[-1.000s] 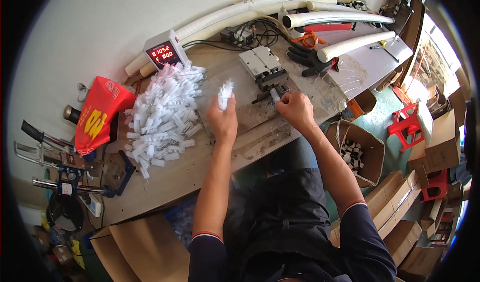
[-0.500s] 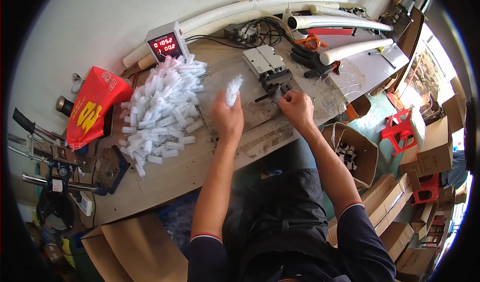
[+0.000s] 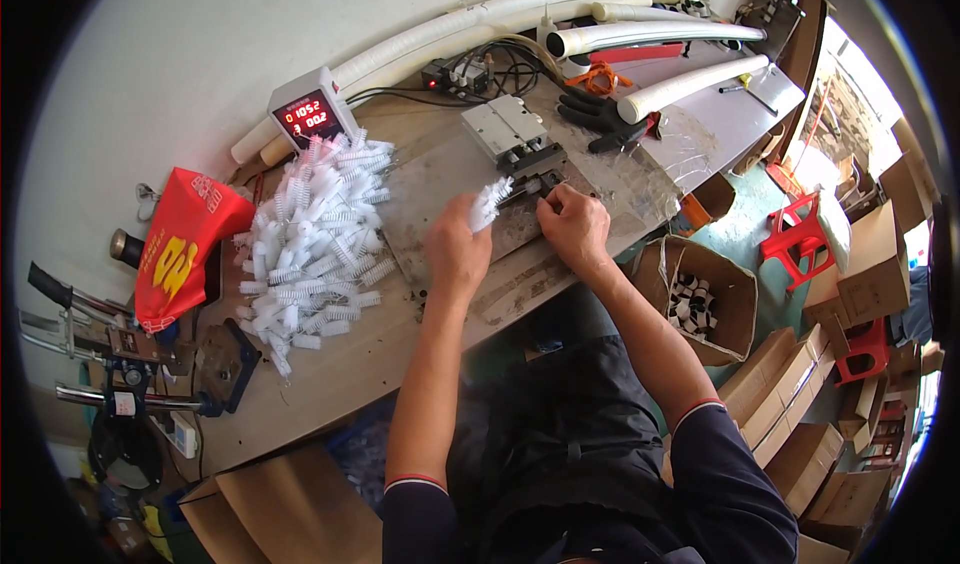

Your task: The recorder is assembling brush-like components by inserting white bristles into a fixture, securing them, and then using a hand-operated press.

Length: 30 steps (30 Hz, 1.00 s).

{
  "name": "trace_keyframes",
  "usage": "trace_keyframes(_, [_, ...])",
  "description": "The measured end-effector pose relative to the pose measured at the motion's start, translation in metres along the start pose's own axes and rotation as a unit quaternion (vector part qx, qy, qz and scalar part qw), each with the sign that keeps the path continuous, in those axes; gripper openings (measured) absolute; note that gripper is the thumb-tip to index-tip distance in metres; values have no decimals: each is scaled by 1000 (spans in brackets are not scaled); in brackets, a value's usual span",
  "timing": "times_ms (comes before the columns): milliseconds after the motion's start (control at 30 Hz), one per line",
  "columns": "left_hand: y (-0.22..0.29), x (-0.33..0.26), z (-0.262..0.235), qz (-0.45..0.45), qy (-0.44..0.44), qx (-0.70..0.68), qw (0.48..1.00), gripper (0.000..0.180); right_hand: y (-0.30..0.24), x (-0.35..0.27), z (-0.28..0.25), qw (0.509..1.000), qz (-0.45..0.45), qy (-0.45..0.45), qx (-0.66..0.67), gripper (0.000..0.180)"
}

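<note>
My left hand (image 3: 460,251) is closed around a small white bristle brush (image 3: 491,203), whose bristly end sticks out above the fingers toward the clamp. Close on its right, my right hand (image 3: 576,230) is closed at the front of a metal clamp fixture (image 3: 506,130) with dark jaws (image 3: 535,156). What the right fingers pinch, if anything, is hidden. To the left of my hands lies a big heap of similar white brushes (image 3: 315,239) on the wooden table (image 3: 300,399).
A counter box (image 3: 308,114) with red digits stands behind the heap, beside a red bag (image 3: 185,249). Long white tubes (image 3: 480,19) and a black glove (image 3: 605,119) lie at the back. An open carton (image 3: 735,304) with black-and-white pieces stands right of the table.
My left hand has moved closer to the clamp, and its brush now leans right beside the jaws. A red light glows on the cabled unit behind. The whole view has shifted slightly.
</note>
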<state>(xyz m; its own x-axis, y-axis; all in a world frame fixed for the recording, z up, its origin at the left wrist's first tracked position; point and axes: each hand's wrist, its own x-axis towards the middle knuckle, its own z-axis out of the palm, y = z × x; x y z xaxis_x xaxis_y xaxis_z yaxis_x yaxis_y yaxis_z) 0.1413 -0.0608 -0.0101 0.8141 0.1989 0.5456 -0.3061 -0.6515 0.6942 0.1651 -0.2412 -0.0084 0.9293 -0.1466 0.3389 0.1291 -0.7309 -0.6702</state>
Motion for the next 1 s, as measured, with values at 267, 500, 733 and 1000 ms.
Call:
trace_keyframes(267, [10,-1,5,59,-87,58,993,24,1,0,2,1000,-9,6,-3,24])
trace_keyframes(500, [6,-7,6,50,-69,114,990,36,3,0,1,999,-11,29,28,24])
trace_keyframes(733, [7,-17,-2,130,12,75,989,45,25,0,4,952,44,15,303,19])
trace_keyframes(1000, [19,-18,-8,209,23,97,973,45,22,-2,-12,893,-8,-83,443,28])
